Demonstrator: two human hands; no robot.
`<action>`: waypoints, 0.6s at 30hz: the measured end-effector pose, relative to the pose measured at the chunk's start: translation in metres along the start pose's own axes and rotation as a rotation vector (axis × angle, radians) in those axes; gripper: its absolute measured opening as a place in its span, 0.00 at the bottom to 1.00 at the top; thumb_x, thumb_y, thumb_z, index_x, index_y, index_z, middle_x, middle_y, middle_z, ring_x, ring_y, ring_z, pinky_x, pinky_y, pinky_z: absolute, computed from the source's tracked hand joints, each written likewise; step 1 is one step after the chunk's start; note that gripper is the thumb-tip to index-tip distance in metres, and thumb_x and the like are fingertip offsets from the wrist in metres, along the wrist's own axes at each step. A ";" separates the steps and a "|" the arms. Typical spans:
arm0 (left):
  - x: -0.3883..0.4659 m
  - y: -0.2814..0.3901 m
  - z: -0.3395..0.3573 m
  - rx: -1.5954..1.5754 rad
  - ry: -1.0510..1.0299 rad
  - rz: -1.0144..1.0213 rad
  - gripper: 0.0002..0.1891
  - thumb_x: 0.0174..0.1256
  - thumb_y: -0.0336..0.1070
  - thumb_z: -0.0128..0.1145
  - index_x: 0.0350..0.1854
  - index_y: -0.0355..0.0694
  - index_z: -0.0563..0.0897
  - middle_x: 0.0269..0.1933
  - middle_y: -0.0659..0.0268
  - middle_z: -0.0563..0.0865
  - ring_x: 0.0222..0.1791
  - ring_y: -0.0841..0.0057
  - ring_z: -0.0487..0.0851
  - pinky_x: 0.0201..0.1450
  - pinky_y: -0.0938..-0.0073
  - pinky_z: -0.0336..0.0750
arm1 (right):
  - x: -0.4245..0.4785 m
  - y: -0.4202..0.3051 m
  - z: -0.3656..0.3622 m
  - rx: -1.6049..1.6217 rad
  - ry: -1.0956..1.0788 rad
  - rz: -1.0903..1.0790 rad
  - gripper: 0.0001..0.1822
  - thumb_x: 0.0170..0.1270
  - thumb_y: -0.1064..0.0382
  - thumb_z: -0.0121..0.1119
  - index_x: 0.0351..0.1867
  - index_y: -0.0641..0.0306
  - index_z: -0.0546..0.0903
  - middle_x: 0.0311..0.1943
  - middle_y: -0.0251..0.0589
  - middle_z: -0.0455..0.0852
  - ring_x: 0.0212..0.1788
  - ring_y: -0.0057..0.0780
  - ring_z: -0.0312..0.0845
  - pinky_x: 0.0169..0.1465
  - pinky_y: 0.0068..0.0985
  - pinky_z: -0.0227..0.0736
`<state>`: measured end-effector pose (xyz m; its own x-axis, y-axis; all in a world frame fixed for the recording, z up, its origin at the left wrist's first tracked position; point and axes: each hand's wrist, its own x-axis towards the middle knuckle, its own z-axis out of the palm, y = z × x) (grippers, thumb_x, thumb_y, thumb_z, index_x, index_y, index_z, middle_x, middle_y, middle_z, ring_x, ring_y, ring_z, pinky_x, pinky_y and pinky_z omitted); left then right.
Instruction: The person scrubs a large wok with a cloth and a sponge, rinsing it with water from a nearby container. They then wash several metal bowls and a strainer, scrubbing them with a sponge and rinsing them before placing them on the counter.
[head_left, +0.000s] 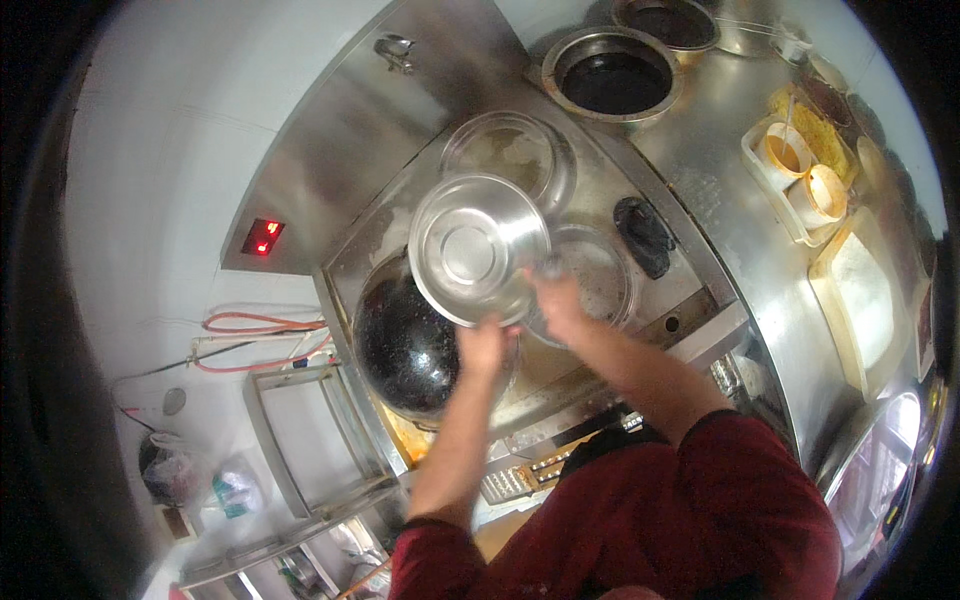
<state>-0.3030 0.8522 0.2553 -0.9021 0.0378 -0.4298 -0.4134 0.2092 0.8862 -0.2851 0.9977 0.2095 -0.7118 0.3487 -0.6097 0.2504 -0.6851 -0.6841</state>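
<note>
A wide stainless steel basin (439, 259) is tilted above the stove, its near rim gripped by my left hand (484, 349). My right hand (559, 304) is at the basin's right side, its fingers curled around a small, blurred metallic thing that I cannot make out. A black wok (397, 352) lies below and left of the basin. Behind it rests a round metal pan (502, 146) with liquid in it. Another round metal pan (600, 274) sits beneath and right of my right hand.
A crumpled black cloth or bag (645, 236) lies right of the pans. Pots of dark liquid, one large (616, 84), stand at the back. On the right counter are a tray with two tubs (817, 196) and a white-filled container (862, 300). A faucet (396, 54) is on the backsplash.
</note>
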 end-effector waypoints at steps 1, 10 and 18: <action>-0.011 -0.005 0.029 -0.280 0.091 0.054 0.24 0.62 0.21 0.49 0.62 0.29 0.68 0.50 0.51 0.81 0.28 0.70 0.84 0.21 0.76 0.78 | 0.004 0.040 0.003 0.151 -0.030 -0.054 0.43 0.53 0.53 0.75 0.65 0.73 0.66 0.57 0.59 0.77 0.58 0.39 0.76 0.55 0.38 0.76; 0.003 0.025 -0.046 0.230 -0.052 0.244 0.19 0.61 0.28 0.52 0.55 0.27 0.74 0.40 0.56 0.86 0.26 0.75 0.83 0.24 0.77 0.75 | 0.014 -0.034 -0.007 -0.413 -0.082 -0.270 0.27 0.61 0.53 0.69 0.48 0.79 0.78 0.33 0.53 0.87 0.31 0.44 0.86 0.37 0.38 0.81; -0.003 0.050 -0.052 0.397 -0.256 -0.140 0.12 0.65 0.27 0.52 0.47 0.25 0.80 0.36 0.55 0.88 0.25 0.76 0.85 0.22 0.80 0.79 | 0.023 -0.036 -0.011 -0.421 -0.027 -0.054 0.31 0.56 0.61 0.72 0.56 0.76 0.73 0.51 0.59 0.81 0.41 0.43 0.84 0.45 0.39 0.80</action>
<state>-0.3268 0.8121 0.3098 -0.7613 0.2117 -0.6129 -0.4044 0.5838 0.7040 -0.3029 1.0373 0.2153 -0.7468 0.3560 -0.5617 0.4547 -0.3430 -0.8219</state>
